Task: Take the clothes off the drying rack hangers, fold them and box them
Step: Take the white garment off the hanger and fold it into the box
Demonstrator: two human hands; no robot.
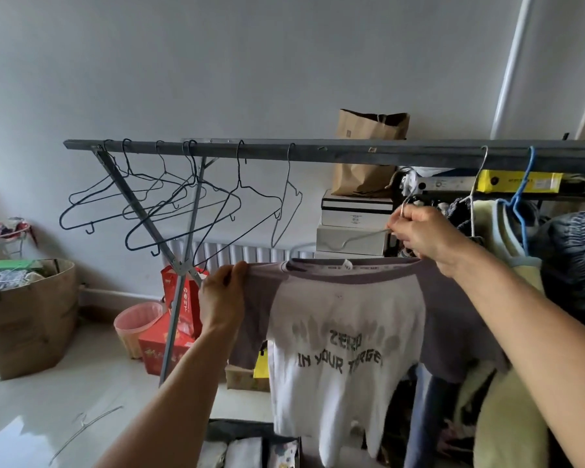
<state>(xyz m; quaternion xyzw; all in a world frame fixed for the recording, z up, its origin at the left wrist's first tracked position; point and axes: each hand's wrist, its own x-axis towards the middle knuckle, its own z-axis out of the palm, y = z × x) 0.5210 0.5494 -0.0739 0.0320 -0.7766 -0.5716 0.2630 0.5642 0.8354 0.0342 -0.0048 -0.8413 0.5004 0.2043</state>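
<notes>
T-shirt (345, 332) hangs between left hand (222, 292) and right hand (423, 234).

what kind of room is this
Probably a spare or storage room at home used for drying laundry: a drying rack hung with empty hangers, a radiator on the wall, and stacked boxes.

I am seeing soft, dim, even daylight, with no hard shadows on the wall (217, 62). A pale sheen is glaring off the floor (21, 430) at lower left. The wide lens is bending the pipe (514, 62) at the right edge. Motion blur is smearing the T-shirt (345, 332) print.
</notes>
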